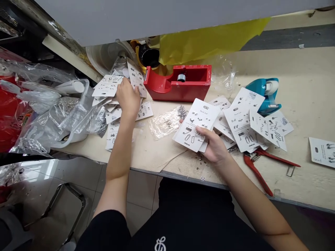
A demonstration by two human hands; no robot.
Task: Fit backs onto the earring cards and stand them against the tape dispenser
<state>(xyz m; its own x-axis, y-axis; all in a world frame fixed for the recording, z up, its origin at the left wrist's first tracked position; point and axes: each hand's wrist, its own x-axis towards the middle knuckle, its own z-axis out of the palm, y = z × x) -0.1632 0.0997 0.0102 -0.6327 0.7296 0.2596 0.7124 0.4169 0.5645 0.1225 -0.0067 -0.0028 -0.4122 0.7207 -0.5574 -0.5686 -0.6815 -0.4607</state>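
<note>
A cream bench (306,184) is spread with work, and a heap of clear plastic bags (52,118) is pushed to its left end, seemingly to keep the middle free. A red tape dispenser (178,83) and a teal tape dispenser (263,92) are set toward the back, apparently so that both stay within reach. White earring cards are laid out as a left pile (112,87) and a right pile (243,122), and a single card (321,151) is left apart at the far right. The left pile is touched by the left hand (128,97), which is held partly open with its fingers spread over the cards; whether a card is pinched cannot be told. A small stack of cards (195,125) is grasped in the right hand (213,144), with the thumb (200,130) across its face, and it is tilted up as if for viewing. Red-handled pliers (258,164) are left just below the right pile, a clear bag of metal pieces (164,122) lies between the hands, and loose metal bits (200,164) are scattered near the front edge of the bench.
</note>
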